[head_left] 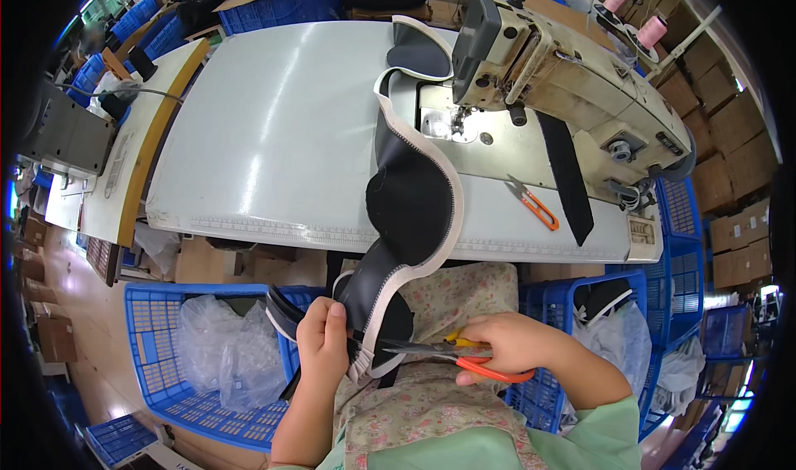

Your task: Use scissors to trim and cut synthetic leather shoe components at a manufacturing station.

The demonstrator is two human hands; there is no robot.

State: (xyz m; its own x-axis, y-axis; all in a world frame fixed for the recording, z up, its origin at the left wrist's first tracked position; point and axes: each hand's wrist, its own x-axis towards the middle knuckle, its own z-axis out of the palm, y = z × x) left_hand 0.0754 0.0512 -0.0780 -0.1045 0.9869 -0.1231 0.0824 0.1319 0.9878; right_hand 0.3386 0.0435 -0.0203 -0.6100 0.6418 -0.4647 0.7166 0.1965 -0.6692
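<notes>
A long, wavy black moulded strip (412, 209) edged with a pale band (452, 221) and a row of stitch-like teeth runs from the sewing machine down over my lap. My left hand (322, 337) is closed on its lower end, thumb on top. In my right hand (514, 343) is a pair of scissors (499, 371) with orange and yellow handles. Their blades point left and lie at the pale band close to my left hand; whether they touch it is unclear. Orange-handled thread snips (535, 204) lie on the white table (274, 130).
The sewing machine (572, 72) stands at the table's right, with a black strap-like piece (566, 180) on its bed. Blue crates (157, 345) flank my lap, holding clear plastic bags (228, 345). Pink thread cones (651, 32) stand behind. Another work table (145, 130) is at left.
</notes>
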